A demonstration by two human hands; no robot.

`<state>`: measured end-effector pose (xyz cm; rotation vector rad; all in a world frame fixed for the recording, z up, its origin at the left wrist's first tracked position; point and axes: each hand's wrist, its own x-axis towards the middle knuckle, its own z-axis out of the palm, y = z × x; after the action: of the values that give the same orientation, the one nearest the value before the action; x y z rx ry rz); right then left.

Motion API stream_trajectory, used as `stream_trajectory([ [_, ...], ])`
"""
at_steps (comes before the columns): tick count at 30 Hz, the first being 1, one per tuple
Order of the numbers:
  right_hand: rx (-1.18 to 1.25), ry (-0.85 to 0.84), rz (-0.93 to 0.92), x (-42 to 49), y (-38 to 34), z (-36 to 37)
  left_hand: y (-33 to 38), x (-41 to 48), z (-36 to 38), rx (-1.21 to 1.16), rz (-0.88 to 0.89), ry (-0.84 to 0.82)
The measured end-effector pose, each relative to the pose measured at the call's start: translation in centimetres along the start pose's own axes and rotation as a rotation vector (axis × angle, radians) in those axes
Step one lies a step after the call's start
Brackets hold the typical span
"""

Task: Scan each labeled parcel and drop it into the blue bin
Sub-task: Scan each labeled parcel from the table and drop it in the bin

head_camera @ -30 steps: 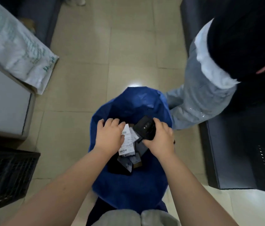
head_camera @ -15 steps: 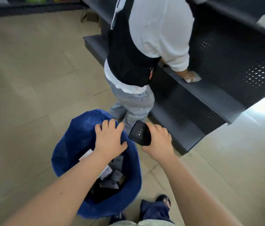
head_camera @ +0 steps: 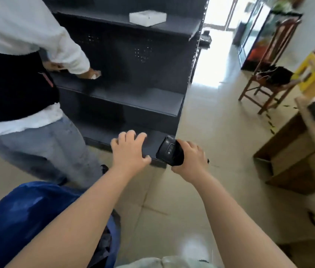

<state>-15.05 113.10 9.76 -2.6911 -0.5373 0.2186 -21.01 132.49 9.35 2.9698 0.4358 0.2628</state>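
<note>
My right hand grips a black handheld scanner, held in the air in front of the shelf's lowest board. My left hand is beside it, fingers loosely curled, holding nothing. The blue bin sits at the bottom left, partly under my left forearm, with dark parcels just visible at its rim. A white box lies on the top board of the dark shelf unit.
Another person in a white top and black vest stands at the left, a hand on the middle shelf. A wooden chair stands at the right, and a wooden desk with a cardboard box lies nearer. Tiled floor runs between.
My view has swung up and right, away from the bin toward the shelf. My left hand let go of a labeled parcel over the bin and lifted away with the scanner hand.
</note>
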Motion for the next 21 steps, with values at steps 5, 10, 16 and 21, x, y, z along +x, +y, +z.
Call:
stream_trajectory([
  [5, -0.007, 0.129, 0.134, 0.5, 10.6, -8.0, 10.8, 6.1, -1.8, -0.057, 0.144, 0.049],
  [10, -0.047, 0.243, 0.205, -0.2, 21.1, -15.3, 25.4, 9.2, -1.5, 0.027, 0.348, 0.084],
  [16, -0.053, 0.314, 0.326, -2.5, 32.0, -20.2, 40.1, 10.8, 1.8, 0.028, 0.472, 0.042],
  [21, -0.056, 0.326, 0.413, -3.3, 39.3, -22.4, 48.4, 12.2, 4.8, 0.048, 0.546, -0.02],
])
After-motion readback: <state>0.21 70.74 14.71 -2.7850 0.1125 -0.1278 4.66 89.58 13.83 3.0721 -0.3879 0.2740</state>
